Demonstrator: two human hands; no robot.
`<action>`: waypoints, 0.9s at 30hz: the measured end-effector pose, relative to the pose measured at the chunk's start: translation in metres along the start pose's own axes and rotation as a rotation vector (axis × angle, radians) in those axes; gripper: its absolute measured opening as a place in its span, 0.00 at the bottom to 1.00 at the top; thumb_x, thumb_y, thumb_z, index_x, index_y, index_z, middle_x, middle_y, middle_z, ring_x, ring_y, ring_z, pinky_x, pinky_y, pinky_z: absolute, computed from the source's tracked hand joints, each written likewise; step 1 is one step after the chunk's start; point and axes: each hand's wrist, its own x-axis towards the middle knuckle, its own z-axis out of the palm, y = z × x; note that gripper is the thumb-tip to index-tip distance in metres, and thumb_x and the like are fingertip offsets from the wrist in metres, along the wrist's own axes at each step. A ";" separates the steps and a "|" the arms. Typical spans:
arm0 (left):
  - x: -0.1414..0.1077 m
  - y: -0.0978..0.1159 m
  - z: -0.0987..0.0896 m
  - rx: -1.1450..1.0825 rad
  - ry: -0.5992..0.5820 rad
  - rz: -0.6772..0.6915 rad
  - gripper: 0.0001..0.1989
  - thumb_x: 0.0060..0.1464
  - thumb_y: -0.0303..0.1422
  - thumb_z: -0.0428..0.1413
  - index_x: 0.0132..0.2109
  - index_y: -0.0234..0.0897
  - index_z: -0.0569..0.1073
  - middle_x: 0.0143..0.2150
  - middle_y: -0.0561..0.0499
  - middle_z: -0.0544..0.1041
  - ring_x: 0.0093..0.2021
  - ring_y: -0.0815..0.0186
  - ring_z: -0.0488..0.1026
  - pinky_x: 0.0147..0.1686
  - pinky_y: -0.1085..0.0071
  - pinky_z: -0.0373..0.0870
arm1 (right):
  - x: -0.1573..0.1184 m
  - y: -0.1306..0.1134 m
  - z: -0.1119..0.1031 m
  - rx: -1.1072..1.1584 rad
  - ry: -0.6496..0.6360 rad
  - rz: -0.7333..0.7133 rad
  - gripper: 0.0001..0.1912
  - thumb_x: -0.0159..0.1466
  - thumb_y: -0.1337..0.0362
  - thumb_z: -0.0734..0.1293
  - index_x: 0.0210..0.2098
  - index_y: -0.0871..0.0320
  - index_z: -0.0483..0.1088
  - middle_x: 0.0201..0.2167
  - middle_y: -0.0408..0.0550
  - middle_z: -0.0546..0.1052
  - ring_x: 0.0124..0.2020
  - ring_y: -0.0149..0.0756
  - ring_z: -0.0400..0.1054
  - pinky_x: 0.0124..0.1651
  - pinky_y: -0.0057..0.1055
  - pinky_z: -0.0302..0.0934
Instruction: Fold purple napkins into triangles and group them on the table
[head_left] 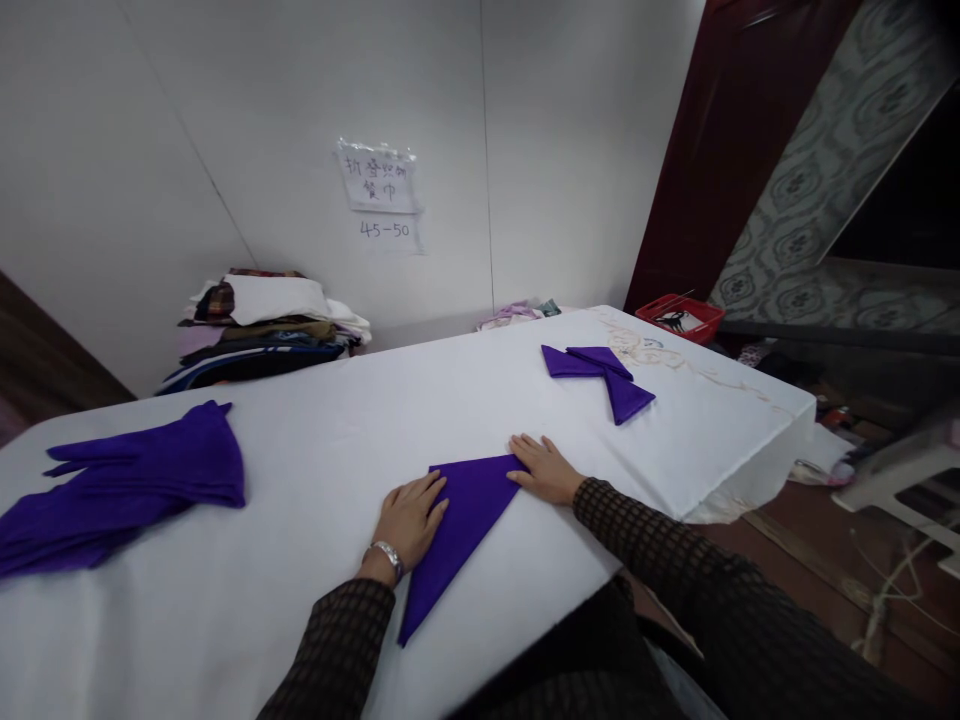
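A purple cloth napkin (461,525), folded into a triangle, lies on the white tablecloth (322,540) in front of me. My left hand (409,515) rests flat on the napkin's left edge, fingers stretched out, with a silver bracelet at the wrist. At the right corner, my right hand (546,468) lies with its fingers spread, touching the tip of the cloth. Farther right is a folded purple napkin (607,375) in a crossed, bow-like shape. On the left side a loose pile of purple napkins (165,470) lies on the tablecloth.
A stack of folded clothes (277,320) stands behind the table's far left edge. Handwritten paper signs (381,190) are fixed to the wall. Beyond the far right corner sits a red basket (686,318). A white plastic stool (911,480) stands on the floor at right.
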 end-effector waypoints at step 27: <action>-0.002 0.013 -0.006 0.006 -0.069 -0.061 0.20 0.61 0.39 0.45 0.58 0.44 0.66 0.61 0.51 0.66 0.59 0.60 0.62 0.57 0.57 0.55 | 0.003 -0.080 0.026 -0.032 -0.021 -0.339 0.37 0.65 0.44 0.55 0.64 0.64 0.52 0.65 0.59 0.53 0.67 0.48 0.41 0.65 0.51 0.35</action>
